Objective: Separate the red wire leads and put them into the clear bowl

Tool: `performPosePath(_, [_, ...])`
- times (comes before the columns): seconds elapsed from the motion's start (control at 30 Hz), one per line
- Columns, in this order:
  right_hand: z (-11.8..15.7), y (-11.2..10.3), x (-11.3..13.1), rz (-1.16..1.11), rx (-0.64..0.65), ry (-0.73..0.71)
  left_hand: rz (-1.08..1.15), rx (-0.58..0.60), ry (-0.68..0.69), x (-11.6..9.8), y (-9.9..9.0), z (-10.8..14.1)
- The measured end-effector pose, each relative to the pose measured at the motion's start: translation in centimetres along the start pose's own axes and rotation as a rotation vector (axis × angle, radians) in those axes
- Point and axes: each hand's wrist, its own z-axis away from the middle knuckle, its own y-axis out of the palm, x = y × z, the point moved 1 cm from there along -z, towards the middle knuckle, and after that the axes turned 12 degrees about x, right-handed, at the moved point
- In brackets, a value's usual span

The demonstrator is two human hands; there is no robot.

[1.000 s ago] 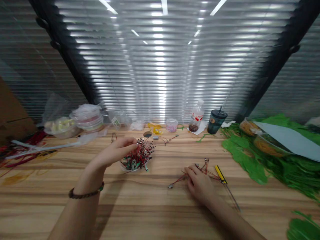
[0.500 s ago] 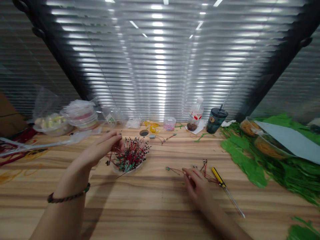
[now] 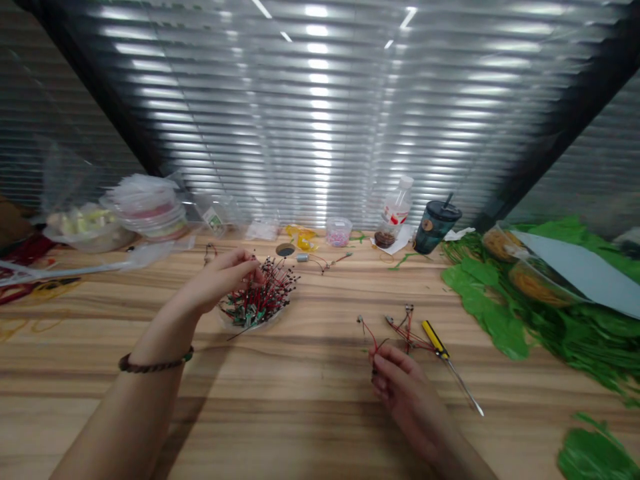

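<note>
A shallow clear bowl [image 3: 270,321] at centre-left holds a dense heap of red and black wires [image 3: 273,287] with small green parts. My left hand [image 3: 227,277] reaches over the heap's left side, its fingers bent down at the wires; what lies between the fingertips is hidden. Right of centre, my right hand [image 3: 400,380] pinches a thin red and black wire piece [image 3: 370,330] above the table. Just beyond that hand lie several similar wire pieces [image 3: 409,327], beside a yellow-handled screwdriver [image 3: 435,339].
Green leaf-like sheets [image 3: 485,307] and containers cover the right side. Behind stand a dark cup [image 3: 434,227], a bottle [image 3: 395,213] and a small tub [image 3: 339,232]. A small motor [image 3: 302,257] lies near the table hole [image 3: 285,250]. Stacked containers [image 3: 150,210] stand at back left.
My right hand has lifted and turned, with a wire piece now in its pinch. My left hand has moved right, further over the heap. The view has shifted slightly.
</note>
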Motion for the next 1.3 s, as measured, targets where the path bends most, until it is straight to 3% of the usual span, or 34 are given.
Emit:
performPosePath(0.13, [0.3, -0.4, 0.3, 0.051, 0.033, 0.020, -0.430, 0.011, -0.033, -0.2, -0.3, 0.3])
performPosePath(0.2, [0.5, -0.4, 0.2, 0.074, 0.047, 0.029, -0.638, -0.099, -0.042, -0.5, 0.2, 0.7])
performPosePath(0.27, [0.7, -0.3, 0.1, 0.122, 0.079, 0.030, -0.765, -0.249, 0.040, -1.0, 1.6, 1.3])
performPosePath(0.33, [1.0, -0.2, -0.1, 0.187, 0.136, 0.031, -0.821, -0.252, 0.215, -1.5, 4.0, 2.2])
performPosePath(0.37, [1.1, 0.0, -0.2, 0.209, 0.160, 0.041, -0.814, -0.169, 0.325, -1.6, 5.4, 2.6])
performPosePath(0.5, [1.7, 0.6, 0.0, 0.107, 0.230, 0.104, -0.796, 0.424, 0.704, -1.4, 11.1, 4.0])
performPosePath(0.6, [1.9, 0.9, 0.4, -0.108, 0.344, 0.144, -0.725, 0.610, 0.740, -1.1, 13.1, 4.3])
performPosePath(0.87, [1.9, 0.4, 1.1, -0.332, 0.526, 0.257, -0.639, 0.659, 0.615, -1.9, 13.2, 4.5])
performPosePath(0.97, [1.7, 0.3, 1.2, -0.320, 0.436, 0.209, -0.675, 0.680, 0.568, -2.6, 12.7, 4.8])
performPosePath(1.17, [0.8, -0.3, 1.3, -0.197, 0.108, 0.111, -0.693, 0.644, 0.535, -3.4, 10.7, 5.4])
performPosePath(1.3, [0.9, -0.2, 1.1, -0.145, 0.089, 0.086, -0.699, 0.577, 0.572, -3.2, 9.7, 5.3])
